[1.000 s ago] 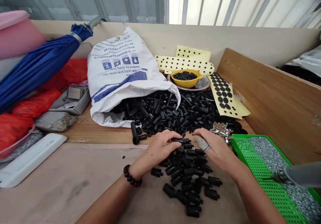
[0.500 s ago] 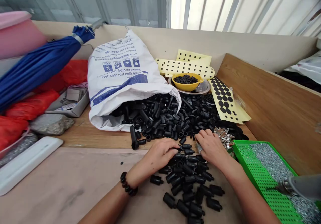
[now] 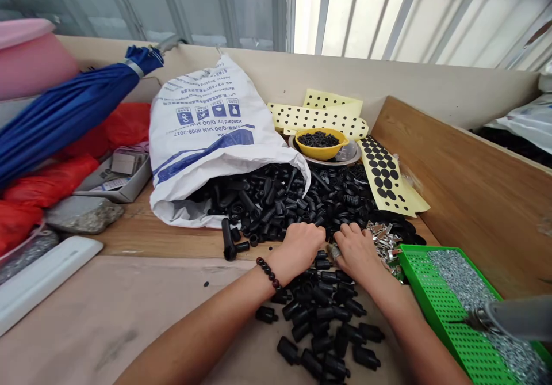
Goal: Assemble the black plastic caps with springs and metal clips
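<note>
My left hand [image 3: 302, 248], with a dark bead bracelet [image 3: 268, 273] at the wrist, is closed at the near edge of a heap of black plastic parts [image 3: 269, 198]. Its fingertips are turned away, so what they grip is hidden. Close by on the right, my right hand [image 3: 357, 251] has its fingers curled down, and anything under them is out of sight. It wears a ring-like band on one finger. Below and between the wrists, several short black plastic cylinders with narrow tips [image 3: 324, 313] lie loosely piled on the table mat [image 3: 172, 293].
A white sack [image 3: 207, 120] spills the heap. Behind stands a yellow basket [image 3: 319, 150] of small black pieces, beside yellow sticker sheets [image 3: 382, 172]. Metal clips [image 3: 385, 241] lie right of my right hand. A green tray [image 3: 446, 319] holds small metal parts, with a power-driver tip [image 3: 476, 319] above it.
My left hand has moved forward and right, from the cylinder pile to the heap's edge, and its fingers have closed. My right hand has stayed nearly in place.
</note>
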`<state>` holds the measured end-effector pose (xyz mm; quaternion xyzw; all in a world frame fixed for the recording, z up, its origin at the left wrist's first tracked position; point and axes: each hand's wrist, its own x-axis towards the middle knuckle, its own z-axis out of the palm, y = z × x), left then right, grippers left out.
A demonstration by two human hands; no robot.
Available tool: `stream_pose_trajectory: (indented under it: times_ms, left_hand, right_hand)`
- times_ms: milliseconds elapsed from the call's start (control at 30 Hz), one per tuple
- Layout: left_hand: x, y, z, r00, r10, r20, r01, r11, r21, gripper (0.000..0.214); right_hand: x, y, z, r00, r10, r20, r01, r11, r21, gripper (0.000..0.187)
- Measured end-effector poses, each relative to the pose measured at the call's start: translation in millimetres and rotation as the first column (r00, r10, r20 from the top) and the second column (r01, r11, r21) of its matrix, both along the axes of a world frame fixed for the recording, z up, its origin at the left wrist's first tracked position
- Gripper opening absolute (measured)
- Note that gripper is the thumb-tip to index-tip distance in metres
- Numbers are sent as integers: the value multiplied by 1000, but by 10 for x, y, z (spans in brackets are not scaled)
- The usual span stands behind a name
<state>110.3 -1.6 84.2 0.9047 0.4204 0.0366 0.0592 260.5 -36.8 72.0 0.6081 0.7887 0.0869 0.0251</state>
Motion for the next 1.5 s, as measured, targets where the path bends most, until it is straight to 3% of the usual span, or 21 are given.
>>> stream_pose_trajectory:
  times_ms: [200,500,900,1067,1267,1500]
  left_hand:
    - [-35,-13,52,999,-10,-44,11,1000,10,16]
    - [-32,21,2,998,48,-35,-49,998,-42,16]
    - [-290,88,73,968,54,245,-31,995,-95,17]
    - [-312,45,81,935,13,354,25,994,-103,17]
    - [-354,25,66,900,-90,427,137,987,-79,19]
    - [-414,-11,121,866,-220,450,283,956,-76,18]
  right_hand:
    - [-79,46,-7,999,-46,-17,46,998,37,8]
    - [-25,10,-35,997,-60,-39,62,997,54,10]
    - [190,41,-15,974,-96,-203,98,995,1,14]
    - [215,-34,98,959,-11,-282,10,1000,-5,16]
    - [140,-231,300,889,183,-419,-204,979,-5,22]
    - [96,-336,412,895,261,-362,-304,950,-67,29]
